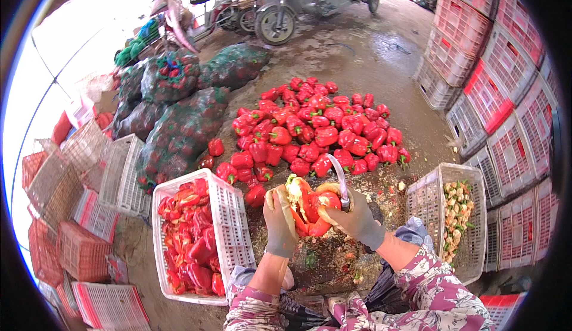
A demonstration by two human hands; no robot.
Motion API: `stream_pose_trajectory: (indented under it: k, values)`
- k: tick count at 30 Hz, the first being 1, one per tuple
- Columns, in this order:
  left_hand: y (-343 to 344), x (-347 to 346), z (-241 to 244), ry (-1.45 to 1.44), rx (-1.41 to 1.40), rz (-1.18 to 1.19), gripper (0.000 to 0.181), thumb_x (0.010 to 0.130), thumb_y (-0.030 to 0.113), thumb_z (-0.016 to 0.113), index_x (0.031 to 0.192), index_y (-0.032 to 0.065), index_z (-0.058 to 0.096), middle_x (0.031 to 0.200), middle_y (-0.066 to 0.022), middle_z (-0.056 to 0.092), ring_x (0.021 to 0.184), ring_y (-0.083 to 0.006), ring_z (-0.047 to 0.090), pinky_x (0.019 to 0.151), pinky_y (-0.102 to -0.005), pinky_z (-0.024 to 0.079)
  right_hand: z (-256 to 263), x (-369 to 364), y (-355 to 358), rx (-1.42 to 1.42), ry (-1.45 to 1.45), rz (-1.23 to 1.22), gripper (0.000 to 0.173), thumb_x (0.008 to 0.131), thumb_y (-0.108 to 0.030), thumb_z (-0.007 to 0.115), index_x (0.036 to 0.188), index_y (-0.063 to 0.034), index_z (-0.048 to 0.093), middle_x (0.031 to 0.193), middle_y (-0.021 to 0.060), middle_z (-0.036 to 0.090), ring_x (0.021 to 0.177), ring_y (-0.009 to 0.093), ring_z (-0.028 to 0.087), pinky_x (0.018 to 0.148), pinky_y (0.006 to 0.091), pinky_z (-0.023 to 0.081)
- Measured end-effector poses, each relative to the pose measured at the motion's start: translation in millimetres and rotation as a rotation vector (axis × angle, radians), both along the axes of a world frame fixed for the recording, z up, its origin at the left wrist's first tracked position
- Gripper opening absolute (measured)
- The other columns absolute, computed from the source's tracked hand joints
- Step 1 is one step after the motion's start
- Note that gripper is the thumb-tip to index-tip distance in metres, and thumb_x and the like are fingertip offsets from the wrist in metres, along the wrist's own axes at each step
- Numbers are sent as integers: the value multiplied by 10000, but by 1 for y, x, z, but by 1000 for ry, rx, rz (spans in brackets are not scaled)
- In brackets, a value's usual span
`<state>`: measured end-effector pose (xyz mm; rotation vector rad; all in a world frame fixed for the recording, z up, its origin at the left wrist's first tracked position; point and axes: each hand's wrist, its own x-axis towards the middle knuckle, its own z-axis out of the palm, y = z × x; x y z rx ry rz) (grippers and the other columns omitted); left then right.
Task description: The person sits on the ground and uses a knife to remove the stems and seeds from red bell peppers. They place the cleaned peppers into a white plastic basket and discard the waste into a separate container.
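Note:
Between my gloved hands is a red bell pepper (308, 224), split open so that its pale core and seeds show. My left hand (279, 219) grips the pepper's left side. Against its right side presses my right hand (355, 219), which also holds a knife with a curved blade (338, 174) pointing up and away. Just beyond my hands lies a heap of whole red bell peppers (313, 125) on the floor. To my left stands a white plastic crate (230, 215) full of cut red pepper pieces (192, 237). Another crate (424, 206), at my right, holds cut-out pepper cores (456, 219).
Bulging green mesh sacks (183, 130) of peppers lie at the far left. Crates (85, 246) are scattered along the left, and tall crate stacks (505, 103) line the right. A three-wheeled vehicle (277, 20) stands at the back. Seeds and scraps litter the wet floor (330, 268).

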<state>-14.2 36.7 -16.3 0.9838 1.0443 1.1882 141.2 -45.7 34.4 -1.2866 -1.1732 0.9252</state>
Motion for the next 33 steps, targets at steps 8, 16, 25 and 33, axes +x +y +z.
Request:
stream_pose_trajectory:
  k: [8, 16, 25, 33]
  values:
    - [24, -32, -13, -550, -210, 254, 313, 1060, 303, 442, 1073, 26, 588, 983, -80, 660, 862, -208, 663, 802, -379, 572, -7, -40, 12, 246, -241, -6, 402, 814, -57, 725, 1186, 34, 600, 1065, 155, 693, 968, 210, 678, 860, 333, 530]
    - [45, -77, -14, -772, -82, 424, 417, 1055, 369, 426, 1205, 8, 571, 1097, -121, 663, 986, -275, 655, 915, -442, 541, -1, -84, 51, -191, 573, -195, 367, 879, -43, 647, 1220, -131, 542, 657, 22, 545, 397, 95, 439, 338, 258, 318]
    - [51, -181, 31, -819, -74, 520, 444, 1022, 465, 381, 1186, 98, 571, 1137, -54, 613, 1055, -280, 613, 976, -457, 498, -38, -98, 92, -329, 870, -206, 144, 978, -153, 581, 846, -164, 524, 581, -29, 509, 390, 63, 416, 338, 211, 320]
    - [48, -221, 32, -812, 59, 445, 587, 1016, 528, 367, 1302, 47, 542, 1244, -109, 617, 1107, -304, 608, 977, -464, 492, -2, -198, 142, -170, 249, 258, 513, 886, -293, 760, 1307, -60, 581, 825, 54, 656, 570, 76, 568, 485, 249, 459]
